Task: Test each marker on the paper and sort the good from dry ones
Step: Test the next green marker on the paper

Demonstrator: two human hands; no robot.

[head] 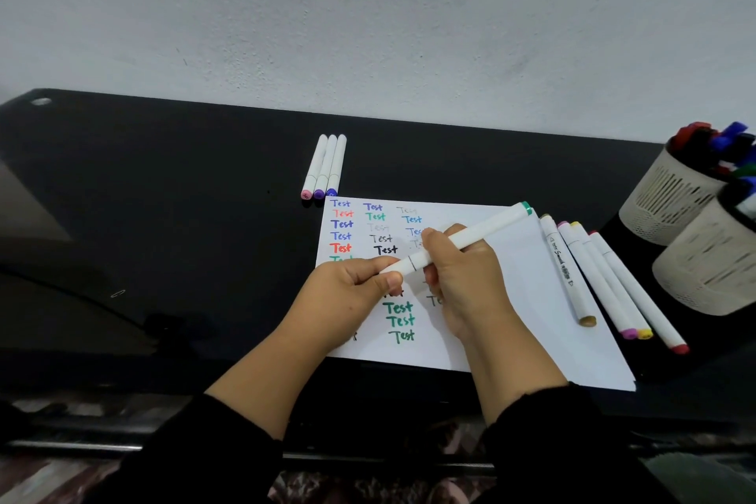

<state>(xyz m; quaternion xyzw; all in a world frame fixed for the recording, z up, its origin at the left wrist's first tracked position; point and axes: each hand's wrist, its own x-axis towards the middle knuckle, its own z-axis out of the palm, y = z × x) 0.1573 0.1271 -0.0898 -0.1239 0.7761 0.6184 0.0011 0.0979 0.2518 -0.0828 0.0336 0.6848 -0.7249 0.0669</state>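
We grip one white green-capped marker [458,239]: left hand [352,291] pinching its lower end, right hand [462,274] wrapping its barrel above the white test-marked paper [532,299].

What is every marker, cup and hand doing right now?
Green-ended marker: gripped by both hands above the paper.
Left hand: grips its near end.
Right hand: grips its barrel.
Paper: covered with "Test" words.
Three markers: capped, lying together.
Four markers: capped, beside the paper.
Cups: upright, holding markers.
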